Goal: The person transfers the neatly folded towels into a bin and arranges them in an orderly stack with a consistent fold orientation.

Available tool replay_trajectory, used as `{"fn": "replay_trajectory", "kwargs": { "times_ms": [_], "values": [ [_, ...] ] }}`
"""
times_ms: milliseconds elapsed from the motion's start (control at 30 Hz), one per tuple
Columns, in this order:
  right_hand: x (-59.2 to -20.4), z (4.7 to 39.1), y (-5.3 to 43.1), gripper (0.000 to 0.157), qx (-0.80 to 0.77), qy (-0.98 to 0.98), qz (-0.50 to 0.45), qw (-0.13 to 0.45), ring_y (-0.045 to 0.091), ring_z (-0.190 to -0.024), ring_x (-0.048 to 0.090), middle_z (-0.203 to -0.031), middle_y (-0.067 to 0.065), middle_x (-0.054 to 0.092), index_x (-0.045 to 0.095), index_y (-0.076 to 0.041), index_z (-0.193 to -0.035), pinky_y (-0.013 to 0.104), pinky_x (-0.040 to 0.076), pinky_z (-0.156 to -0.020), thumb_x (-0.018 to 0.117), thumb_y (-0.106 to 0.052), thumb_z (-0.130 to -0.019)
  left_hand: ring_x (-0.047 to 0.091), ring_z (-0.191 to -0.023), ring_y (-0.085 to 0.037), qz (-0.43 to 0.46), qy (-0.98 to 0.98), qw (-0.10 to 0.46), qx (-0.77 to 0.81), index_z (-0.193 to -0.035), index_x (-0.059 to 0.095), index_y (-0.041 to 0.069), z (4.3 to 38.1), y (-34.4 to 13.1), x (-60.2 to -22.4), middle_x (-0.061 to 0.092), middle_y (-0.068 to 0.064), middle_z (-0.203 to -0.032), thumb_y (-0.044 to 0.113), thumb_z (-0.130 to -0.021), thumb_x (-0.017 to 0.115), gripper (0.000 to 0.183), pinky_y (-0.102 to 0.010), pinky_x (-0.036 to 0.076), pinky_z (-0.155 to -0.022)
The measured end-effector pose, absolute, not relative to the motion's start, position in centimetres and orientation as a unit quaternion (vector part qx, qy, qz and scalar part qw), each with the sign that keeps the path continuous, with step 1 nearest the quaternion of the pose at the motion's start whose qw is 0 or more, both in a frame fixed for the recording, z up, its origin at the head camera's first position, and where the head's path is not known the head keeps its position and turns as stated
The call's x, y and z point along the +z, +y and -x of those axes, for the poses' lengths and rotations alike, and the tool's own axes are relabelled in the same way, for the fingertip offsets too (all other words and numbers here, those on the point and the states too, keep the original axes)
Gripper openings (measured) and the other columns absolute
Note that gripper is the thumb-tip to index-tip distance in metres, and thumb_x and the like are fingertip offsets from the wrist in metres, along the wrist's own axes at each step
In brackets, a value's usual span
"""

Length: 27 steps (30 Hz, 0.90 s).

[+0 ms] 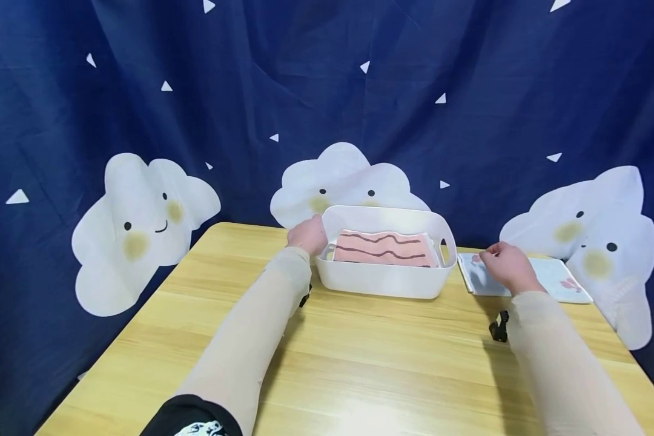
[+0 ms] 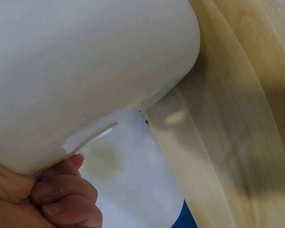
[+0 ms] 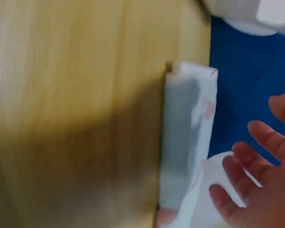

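Observation:
A white plastic basket point(image 1: 378, 283) stands at the back of the table, with a folded pink cloth with dark wavy stripes point(image 1: 378, 247) inside. My left hand point(image 1: 308, 235) grips the basket's left end at the handle; in the left wrist view, curled fingers point(image 2: 69, 190) hook around its rim. To the right of the basket lies a folded pale blue cloth with pink figures point(image 1: 553, 278). My right hand point(image 1: 508, 266) hovers over that cloth's left part. Its fingers point(image 3: 242, 178) are spread and loosely bent in the right wrist view, holding nothing.
The wooden table point(image 1: 370, 351) extends toward me, and its right edge passes close to the pale blue cloth. Directly behind the basket hangs a dark blue curtain point(image 1: 316, 91) with white clouds and triangles. A black wrist device point(image 1: 499, 327) sits under the right wrist.

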State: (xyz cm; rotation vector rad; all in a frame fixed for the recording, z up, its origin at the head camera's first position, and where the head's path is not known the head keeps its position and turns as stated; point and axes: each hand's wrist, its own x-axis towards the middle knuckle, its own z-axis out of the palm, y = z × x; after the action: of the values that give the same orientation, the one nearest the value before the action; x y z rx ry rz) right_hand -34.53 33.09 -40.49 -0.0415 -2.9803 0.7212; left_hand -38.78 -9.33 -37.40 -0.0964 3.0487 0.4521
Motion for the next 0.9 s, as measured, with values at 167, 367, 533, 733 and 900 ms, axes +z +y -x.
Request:
{"fn": "replay_trajectory", "kwargs": {
  "times_ms": [167,367,533,733,900],
  "values": [
    [-41.4,33.8,34.9,0.079,0.207,-0.978,0.031,-0.014,0.060,-0.106,0.032,-0.126,0.041,0.033,0.040,0.007,-0.132,0.063,0.030,-0.084,0.038,-0.060,-0.091,0.057,-0.098,-0.025,0.028,0.988,0.020,0.148,-0.140,0.035,0.009,38.8,-9.1,-37.6,0.058,-0.011,-0.117,0.020,-0.098,0.041,0.044,-0.044,0.045,-0.084],
    [-41.9,33.0,36.9,0.098,0.184,-0.979,0.058,-0.067,0.068,-0.112,0.016,-0.134,0.047,0.012,0.021,0.002,-0.144,0.071,0.025,-0.082,0.034,-0.074,-0.084,0.057,-0.100,-0.025,0.027,0.989,0.014,0.147,-0.141,0.034,0.009,38.7,-8.8,-37.3,0.058,-0.011,-0.120,0.021,-0.098,0.040,0.045,-0.044,0.045,-0.085],
    [-42.1,32.5,37.9,0.102,0.177,-0.978,0.048,-0.097,0.070,-0.116,0.003,-0.134,0.050,-0.001,0.012,-0.001,-0.147,0.074,0.017,-0.087,0.043,-0.073,-0.082,0.056,-0.105,-0.026,0.031,0.988,0.033,0.148,-0.145,0.029,0.009,38.4,-8.3,-37.2,0.055,-0.011,-0.126,0.020,-0.098,0.043,0.051,-0.044,0.044,-0.087],
    [-42.1,32.2,38.1,0.105,0.154,-0.968,0.038,-0.194,0.068,-0.119,-0.004,-0.135,0.047,-0.009,-0.001,0.000,-0.146,0.074,0.011,-0.092,0.039,-0.074,-0.083,0.056,-0.102,-0.024,0.031,0.987,0.036,0.154,-0.145,0.028,0.010,38.4,-8.1,-37.2,0.056,-0.011,-0.124,0.022,-0.098,0.042,0.050,-0.043,0.045,-0.085],
    [-43.0,32.8,38.0,0.107,0.152,-0.965,0.043,-0.210,0.069,-0.117,-0.010,-0.134,0.048,-0.015,-0.003,0.000,-0.146,0.075,0.006,-0.092,0.038,-0.075,-0.082,0.055,-0.107,-0.026,0.016,0.984,0.049,0.171,-0.147,0.025,0.011,38.3,-8.7,-36.8,0.053,-0.012,-0.129,0.022,-0.098,0.042,0.053,-0.043,0.045,-0.087]
  ]
}}
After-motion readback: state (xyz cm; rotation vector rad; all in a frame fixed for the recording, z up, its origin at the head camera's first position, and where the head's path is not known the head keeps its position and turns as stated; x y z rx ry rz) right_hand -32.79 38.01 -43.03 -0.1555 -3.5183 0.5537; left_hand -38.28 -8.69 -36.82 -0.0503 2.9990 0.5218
